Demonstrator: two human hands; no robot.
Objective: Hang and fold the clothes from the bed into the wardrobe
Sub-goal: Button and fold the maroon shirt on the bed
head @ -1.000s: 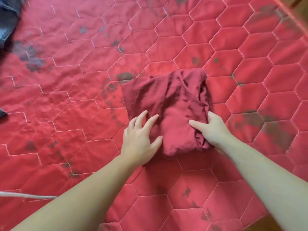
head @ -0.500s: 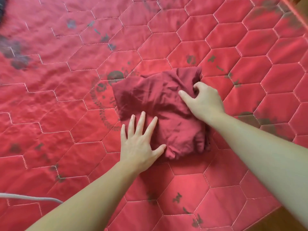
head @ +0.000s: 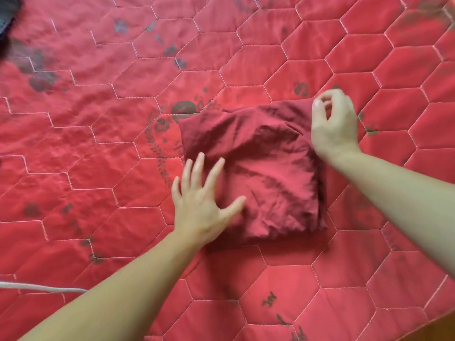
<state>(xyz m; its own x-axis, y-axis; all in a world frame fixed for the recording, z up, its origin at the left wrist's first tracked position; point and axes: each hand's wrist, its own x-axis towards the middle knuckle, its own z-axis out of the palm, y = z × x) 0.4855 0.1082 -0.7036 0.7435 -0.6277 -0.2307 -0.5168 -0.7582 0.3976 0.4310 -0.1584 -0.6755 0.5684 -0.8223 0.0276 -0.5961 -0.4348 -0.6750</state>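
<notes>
Honestly, the risk sits at the far right corner of the folded garment [head: 253, 173], lying mid-bed on the red quilt [head: 320, 303]. The right hand [head: 334, 124] hovers there with fingers loosely curled and seemingly nothing between them; if it tugs that corner carelessly, I'd expect the layers to slide apart. The left hand [head: 202, 205] lies flat with fingers spread on the near left part, pinning it; lifting too soon could let the bundle spring open. I count one folded garment, two hands, one pale cord [head: 41, 287] at the bed's left edge, one dark item [head: 8, 13] at the far left corner.
</notes>
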